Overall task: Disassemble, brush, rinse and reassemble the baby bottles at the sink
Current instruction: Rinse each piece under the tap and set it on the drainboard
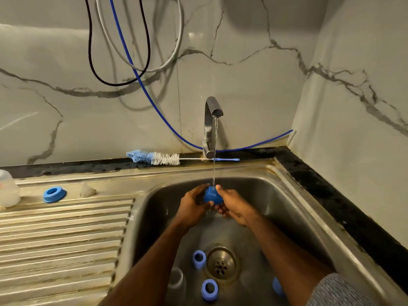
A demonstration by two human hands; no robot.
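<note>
Both hands meet over the far middle of the sink basin (287,195), under the thin stream of water (214,151) falling from the tap (210,120). Between them is a blue bottle cap (210,196). The left hand (192,206) curls round its left side, thumb across the near face and fingers wrapped behind. The right hand (234,206) grasps it from the right, thumb up along the top edge and the other fingers folded underneath, where water drips off them. The stream lands on the cap's top, just between the two thumbs.

Nearer, on the basin floor round the drain (221,262), lie more bottle parts: a blue ring (199,259) just left of the drain, another blue ring (209,289) near and left of it, a clear bottle (176,279) on its side further left, and a blue piece (277,286) partly hidden behind the right forearm.

On the ribbed drainboard (66,239) to the left, along its far edge, stand a clear teat (87,189), a blue collar ring (54,195) left of it, and a milky bottle (7,188) at the frame's left edge. A bottle brush (165,158) with blue and white bristles lies on the dark counter ledge (331,191) behind the sink, its wire handle running right past the tap base. Cables and a blue hose (141,80) hang on the marble wall.
</note>
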